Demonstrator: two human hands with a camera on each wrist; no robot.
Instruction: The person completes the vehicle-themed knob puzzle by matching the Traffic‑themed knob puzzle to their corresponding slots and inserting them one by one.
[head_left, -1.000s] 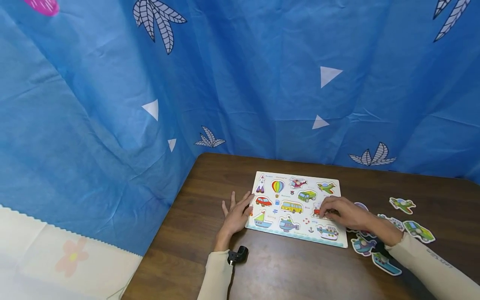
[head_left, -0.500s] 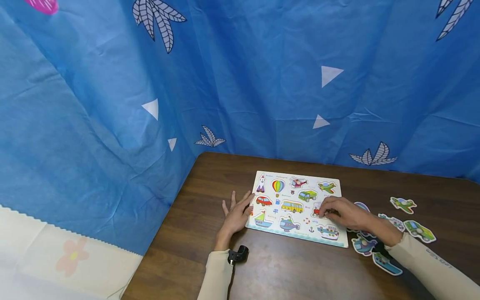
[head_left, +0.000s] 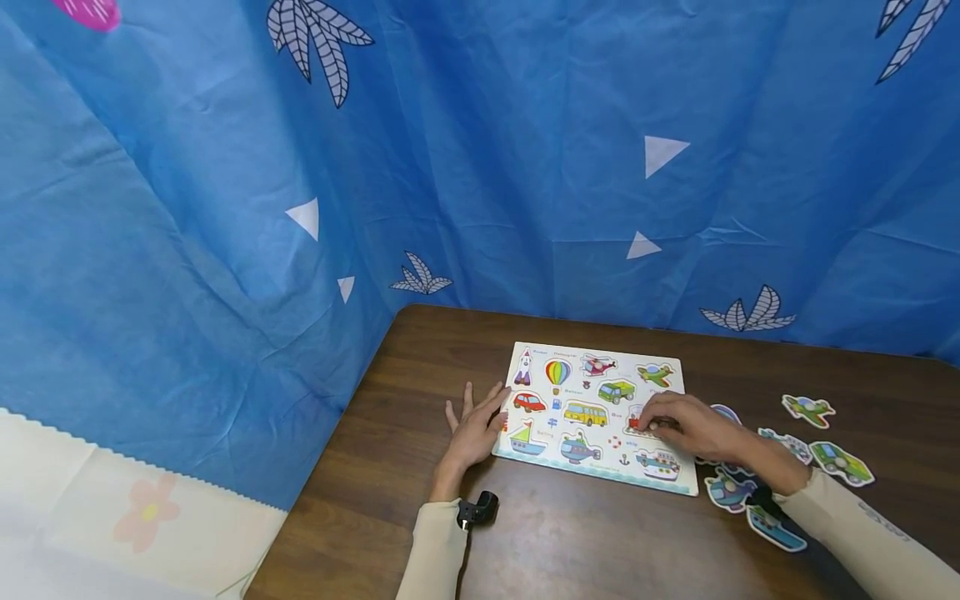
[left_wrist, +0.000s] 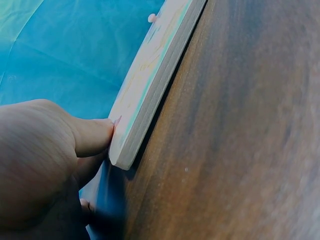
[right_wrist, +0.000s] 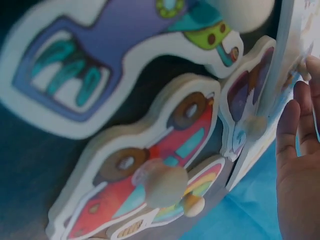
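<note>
A white puzzle board [head_left: 609,441] with printed vehicles lies flat on the brown table. My left hand [head_left: 472,435] rests at the board's left edge with fingers spread; in the left wrist view its thumb [left_wrist: 95,136] touches the board's corner. Over the board's right side, my right hand [head_left: 693,427] has bent fingers and pinches a knobbed piece at the red train picture [head_left: 636,423]; the hand covers most of it. In the right wrist view a pale knob [right_wrist: 303,71] shows beside the fingertips, their grip on it partly out of frame.
Right of the board lie loose knobbed pieces: a green plane [head_left: 808,410], a green truck [head_left: 841,463], a blue boat [head_left: 776,530] and a purple submarine [head_left: 726,490]. A red car piece [right_wrist: 172,145] and a balloon piece [right_wrist: 210,175] overlap nearby. A blue curtain [head_left: 480,167] hangs behind.
My right fingers have shifted very slightly at the train picture, baring a little more of it. My left hand stays put; the view itself has drifted a touch.
</note>
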